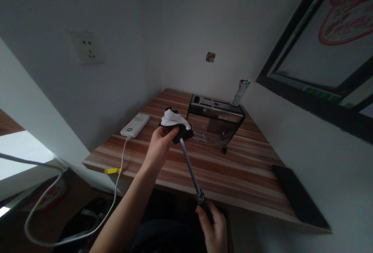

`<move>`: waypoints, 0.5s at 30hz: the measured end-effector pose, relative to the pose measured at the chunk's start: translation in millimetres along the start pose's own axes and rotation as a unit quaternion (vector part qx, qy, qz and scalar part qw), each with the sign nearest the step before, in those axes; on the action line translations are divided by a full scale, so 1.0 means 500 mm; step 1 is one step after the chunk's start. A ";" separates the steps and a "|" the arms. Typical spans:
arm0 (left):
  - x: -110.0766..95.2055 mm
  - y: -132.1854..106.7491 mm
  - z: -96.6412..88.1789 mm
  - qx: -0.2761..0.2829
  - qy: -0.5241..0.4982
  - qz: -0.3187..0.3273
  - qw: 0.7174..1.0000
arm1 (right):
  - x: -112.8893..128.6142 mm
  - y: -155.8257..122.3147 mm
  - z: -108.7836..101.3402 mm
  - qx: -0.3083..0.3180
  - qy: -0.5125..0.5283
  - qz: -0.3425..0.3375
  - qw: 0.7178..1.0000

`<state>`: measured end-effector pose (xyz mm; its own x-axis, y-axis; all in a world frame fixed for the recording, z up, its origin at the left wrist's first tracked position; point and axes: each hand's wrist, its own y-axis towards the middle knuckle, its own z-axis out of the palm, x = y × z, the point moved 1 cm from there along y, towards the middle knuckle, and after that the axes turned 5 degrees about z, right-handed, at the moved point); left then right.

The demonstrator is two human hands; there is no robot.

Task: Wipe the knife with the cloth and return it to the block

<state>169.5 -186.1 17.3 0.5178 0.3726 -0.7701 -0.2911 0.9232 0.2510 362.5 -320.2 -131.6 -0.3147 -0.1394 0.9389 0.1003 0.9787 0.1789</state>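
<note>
My right hand [214, 225] is closed round the dark handle of a long tool with a metal shaft [190, 169], low in the view near the desk's front edge. The shaft runs up and to the left to a black head [182, 132]. My left hand [160, 146] pinches a white cloth [173, 119] against that black head, above the wooden desk [239, 171].
A shiny metal rack [217, 115] stands at the back of the desk by the wall. A white power bank [135, 125] lies at the left with a white cable [121, 167] hanging off the edge. A dark flat slab [300, 196] lies at the right edge. A wall socket [86, 47] is up left.
</note>
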 end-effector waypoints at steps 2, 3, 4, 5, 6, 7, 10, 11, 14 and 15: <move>0.004 -0.006 -0.003 0.006 0.017 -0.001 1.000 | 0.000 0.000 0.000 -0.014 -0.005 0.000 1.000; 0.007 -0.010 -0.003 0.013 0.023 -0.002 1.000 | 0.000 0.000 0.000 -0.021 -0.008 0.002 1.000; 0.009 -0.016 -0.002 0.022 0.029 -0.002 0.999 | 0.000 0.000 0.000 -0.027 -0.010 0.007 1.000; 0.012 -0.022 -0.001 0.032 0.036 -0.004 0.999 | 0.001 0.000 -0.001 -0.037 -0.011 0.014 0.999; 0.016 -0.029 0.001 0.043 0.042 -0.008 0.998 | 0.002 0.001 -0.001 -0.049 -0.010 0.022 0.999; 0.020 -0.037 0.004 0.053 0.049 -0.014 0.997 | 0.005 0.002 -0.001 -0.060 -0.009 0.029 0.998; 0.033 -0.060 0.012 0.069 0.062 -0.037 0.995 | 0.016 0.006 -0.001 -0.071 -0.005 0.039 0.997; 0.037 -0.066 0.014 0.071 0.066 -0.045 0.994 | 0.021 0.008 -0.001 -0.069 -0.002 0.040 0.997; 0.047 -0.083 0.016 0.073 0.078 -0.069 0.992 | 0.037 0.012 0.004 -0.074 0.016 0.050 0.996; 0.050 -0.088 0.016 0.073 0.084 -0.078 0.991 | 0.042 0.013 0.006 -0.081 0.024 0.056 0.995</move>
<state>201.8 -216.5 -8.2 0.4028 0.2147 -0.8897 -0.0914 0.9767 0.1943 353.6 -316.3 -111.8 -0.2473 -0.0410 0.9681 0.2836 0.9523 0.1128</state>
